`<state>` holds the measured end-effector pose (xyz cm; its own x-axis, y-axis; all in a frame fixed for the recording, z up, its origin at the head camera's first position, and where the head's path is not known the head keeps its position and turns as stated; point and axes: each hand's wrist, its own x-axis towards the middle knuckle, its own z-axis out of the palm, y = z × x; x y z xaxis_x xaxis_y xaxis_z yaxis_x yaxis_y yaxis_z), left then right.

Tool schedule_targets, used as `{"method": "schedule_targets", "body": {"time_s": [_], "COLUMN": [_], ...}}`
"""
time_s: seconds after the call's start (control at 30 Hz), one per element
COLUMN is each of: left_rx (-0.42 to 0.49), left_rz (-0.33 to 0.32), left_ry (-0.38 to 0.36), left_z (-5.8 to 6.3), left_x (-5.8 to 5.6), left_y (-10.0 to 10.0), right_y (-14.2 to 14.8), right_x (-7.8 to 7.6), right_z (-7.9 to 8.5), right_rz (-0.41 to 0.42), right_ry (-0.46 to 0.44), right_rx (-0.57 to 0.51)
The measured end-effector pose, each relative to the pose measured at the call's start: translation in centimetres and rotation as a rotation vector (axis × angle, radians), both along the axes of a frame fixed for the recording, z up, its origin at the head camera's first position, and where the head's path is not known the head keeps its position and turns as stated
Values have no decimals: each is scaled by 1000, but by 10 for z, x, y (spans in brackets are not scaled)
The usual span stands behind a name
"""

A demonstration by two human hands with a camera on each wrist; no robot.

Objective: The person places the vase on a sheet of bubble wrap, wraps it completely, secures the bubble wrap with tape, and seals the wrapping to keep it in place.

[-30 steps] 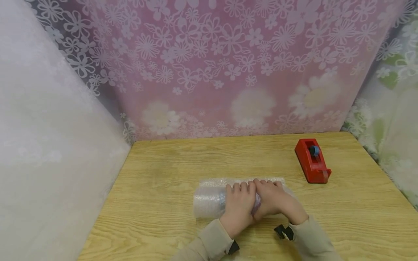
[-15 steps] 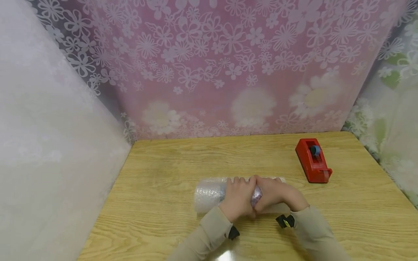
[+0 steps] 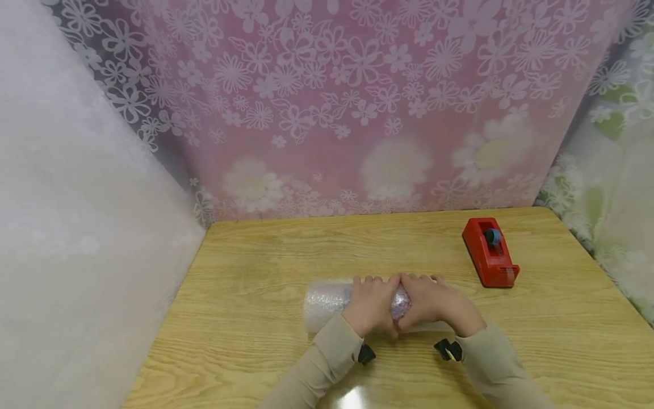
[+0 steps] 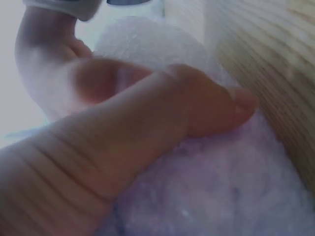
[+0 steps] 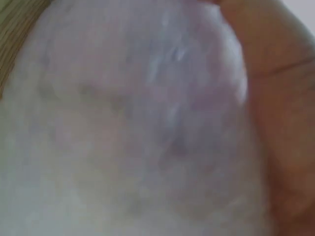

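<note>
Yellowish wood-grain table (image 3: 255, 267), clear roll of bubble wrap (image 3: 326, 307) lying crosswise, red tape dispenser (image 3: 491, 266) farther back, right.

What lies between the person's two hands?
Part of a bubble-wrapped roll, purplish there; the head view shows it in the gap between left hand and right hand.

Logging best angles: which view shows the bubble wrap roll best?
Head view: it shows the most of the bubble wrap roll, though the left hand and right hand hide parts. Left wrist shows a soft closeup partly hidden by hands; right wrist, a blurred section.
</note>
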<state>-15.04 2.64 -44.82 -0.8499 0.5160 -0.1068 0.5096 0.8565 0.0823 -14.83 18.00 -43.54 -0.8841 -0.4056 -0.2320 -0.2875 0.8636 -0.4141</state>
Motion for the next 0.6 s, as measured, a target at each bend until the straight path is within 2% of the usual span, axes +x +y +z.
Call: {"method": "schedule_targets", "body": {"time_s": [0.13,0.27,0.4,0.6], "left_rx": [8,34,47,37], "left_rz": [3,9,-5,-59], "left_ry": [-47,-92,-129,-173], "left_z": [-1,0,2,2], "left_x": [-1,-1,0,0], "left_y": [-2,-3,-5,-7], "right_y": [-4,-6,-7,-4], "right_x": [16,23,24,23], "right_z": [5,6,5,3], "right_rz": [19,34,26,36], "right_ry": [146,201,161,34], "right_rx": [92,115,85,-7]}}
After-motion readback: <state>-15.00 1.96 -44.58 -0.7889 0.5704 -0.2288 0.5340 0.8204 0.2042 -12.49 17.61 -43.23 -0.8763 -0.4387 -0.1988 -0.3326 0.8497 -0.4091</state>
